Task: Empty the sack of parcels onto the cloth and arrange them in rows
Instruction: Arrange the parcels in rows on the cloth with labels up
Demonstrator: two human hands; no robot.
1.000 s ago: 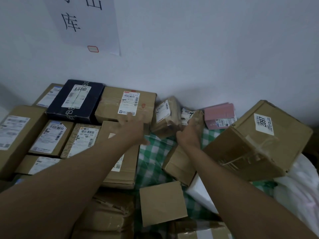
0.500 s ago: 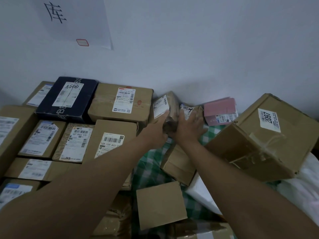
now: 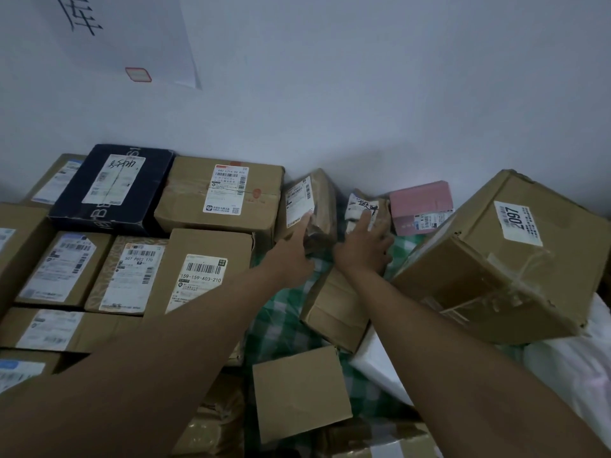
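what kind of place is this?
Likely a parcel sorting or pickup room: labelled cardboard parcels laid in rows on a green checked cloth, and a handwritten paper sign on the wall.

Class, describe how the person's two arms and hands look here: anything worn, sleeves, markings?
Both forearms are bare, with no sleeves in view. The left hand and the right hand wear no gloves, and no watch, ring or marking shows on either.
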